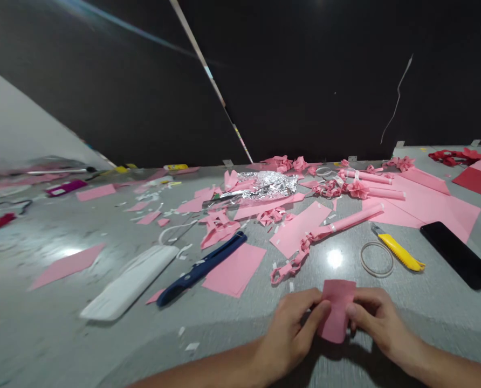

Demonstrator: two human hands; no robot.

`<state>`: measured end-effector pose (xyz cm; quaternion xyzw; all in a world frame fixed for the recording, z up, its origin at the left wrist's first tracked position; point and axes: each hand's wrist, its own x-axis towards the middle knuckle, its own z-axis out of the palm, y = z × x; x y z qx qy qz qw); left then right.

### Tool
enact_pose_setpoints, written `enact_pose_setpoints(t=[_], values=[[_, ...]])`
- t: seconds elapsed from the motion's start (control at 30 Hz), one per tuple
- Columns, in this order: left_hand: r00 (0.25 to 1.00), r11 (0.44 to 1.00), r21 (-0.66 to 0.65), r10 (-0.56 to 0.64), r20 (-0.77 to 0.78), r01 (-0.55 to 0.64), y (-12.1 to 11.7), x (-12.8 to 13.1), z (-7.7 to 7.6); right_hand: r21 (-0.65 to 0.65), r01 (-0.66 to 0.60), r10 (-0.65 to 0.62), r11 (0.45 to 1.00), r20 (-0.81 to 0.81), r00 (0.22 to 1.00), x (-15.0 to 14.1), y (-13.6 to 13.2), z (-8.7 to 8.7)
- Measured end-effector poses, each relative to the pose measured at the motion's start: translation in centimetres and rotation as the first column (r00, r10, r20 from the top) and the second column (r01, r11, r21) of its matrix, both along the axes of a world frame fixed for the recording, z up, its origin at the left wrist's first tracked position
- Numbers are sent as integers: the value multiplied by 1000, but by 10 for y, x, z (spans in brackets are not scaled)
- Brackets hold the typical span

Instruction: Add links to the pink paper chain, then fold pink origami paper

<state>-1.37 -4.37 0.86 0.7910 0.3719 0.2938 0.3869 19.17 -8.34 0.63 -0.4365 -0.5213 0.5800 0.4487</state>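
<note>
A small rectangle of pink paper [337, 315] is held up between both hands, low in the view and slightly curved. My left hand [295, 326] pinches its left edge between thumb and fingers. On the opposite edge, my right hand [380, 320] has a similar pinch. Just beyond the hands lies a pink paper chain [295, 264] joined to a rolled pink paper tube [356, 217]. A yellow box cutter [400, 251] and a thin round bangle-like ring [377, 258] rest on the grey surface ahead of my right hand.
To the right is a black phone [461, 253]. A dark blue hair straightener [202, 269] and a white flat case-like object [131, 283] lie left, beside stacked pink sheets [236, 269]. Crumpled clear plastic [270, 186], paper flowers and scraps spread along the dark wall [305, 81].
</note>
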Motion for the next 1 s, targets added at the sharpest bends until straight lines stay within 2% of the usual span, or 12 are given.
enact_pose_setpoints(t=[0.17,0.3,0.53,0.7,0.87,1.0], values=[[996,994,70,-83,-10,84,1,-1,0,65,72,-77,995,83,994,-3,-2,-8],[991,989,64,-133,7,133,2,-1,-2,96,97,-107,991,113,988,-2,-1,-16],[988,988,47,-149,49,146,3,-2,-1,89,-13,-3,996,178,984,2,-3,-16],[986,986,90,-150,78,142,4,-1,2,123,-14,-26,992,314,949,2,-3,-18],[985,990,61,-135,112,129,5,-1,2,149,-94,44,984,309,950,-1,-1,-9],[983,986,96,-146,107,135,5,-3,-2,157,-136,79,978,323,943,-1,-1,-8]])
